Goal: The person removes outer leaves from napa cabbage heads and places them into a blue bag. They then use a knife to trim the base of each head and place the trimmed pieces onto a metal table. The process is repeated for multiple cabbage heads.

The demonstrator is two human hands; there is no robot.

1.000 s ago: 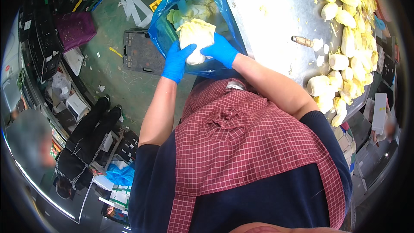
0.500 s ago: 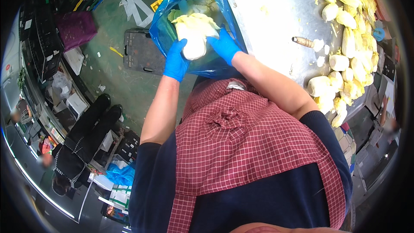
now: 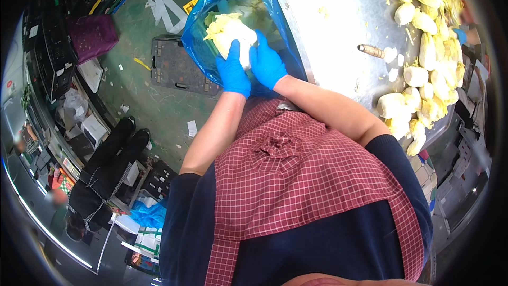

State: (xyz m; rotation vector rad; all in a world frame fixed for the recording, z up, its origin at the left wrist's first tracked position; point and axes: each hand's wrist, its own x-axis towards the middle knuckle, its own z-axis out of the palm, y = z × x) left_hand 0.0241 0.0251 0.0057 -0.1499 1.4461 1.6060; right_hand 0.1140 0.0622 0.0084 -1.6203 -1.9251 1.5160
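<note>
Between my two blue-gloved hands is a peeled napa cabbage [image 3: 233, 30], its leafy yellow end pointing to the far left. My left hand [image 3: 233, 71] grips its near left side, fingers pointing up along it. My right hand [image 3: 266, 62] presses on the right side; its fingertips are partly hidden behind the cabbage. Both hands are over the mouth of a blue plastic bag [image 3: 280, 16], in which green and pale leaves [image 3: 248, 2] lie. The bag's near rim is partly hidden by my wrists.
On the right, a metal table [image 3: 338, 37] carries several trimmed cabbages [image 3: 423, 21] and a wooden-handled knife [image 3: 371, 51]. A black plastic lid or tray [image 3: 177, 63] lies on the green floor left of the bag. A person in black [image 3: 100, 172] is at lower left; another's blue-gloved hand [image 3: 461, 36] is beyond the cabbages.
The cabbage has been turned so its leafy end swings left. My left hand has moved right and now sits close to my right hand, which shifted slightly nearer and left.
</note>
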